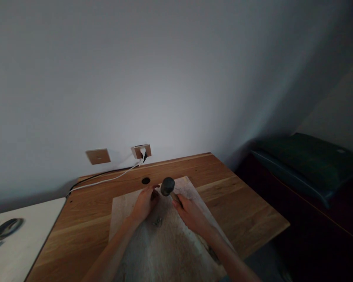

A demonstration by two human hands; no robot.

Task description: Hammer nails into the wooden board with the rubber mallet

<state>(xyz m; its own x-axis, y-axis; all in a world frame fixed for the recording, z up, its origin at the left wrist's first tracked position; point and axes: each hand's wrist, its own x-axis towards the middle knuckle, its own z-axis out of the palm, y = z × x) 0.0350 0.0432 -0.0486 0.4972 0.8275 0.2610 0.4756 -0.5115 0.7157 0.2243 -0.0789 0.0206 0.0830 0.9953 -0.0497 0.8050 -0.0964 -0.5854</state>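
My right hand [191,214] is closed round the wooden handle of a mallet with a dark head [167,186], which is raised just above a pale board [170,243] lying on the wooden desk [241,211]. My left hand [144,203] rests on the board beside the mallet head, its fingertips pinched together near the head on something too small to make out. A few small metal pieces [158,222] lie on the board between my hands.
A round cable hole [146,180] is in the desk behind the board. White and black cables [106,178] run to a wall socket [141,150]. A white surface with a dark ring [7,227] is at left; a dark cushioned seat [306,164] at right.
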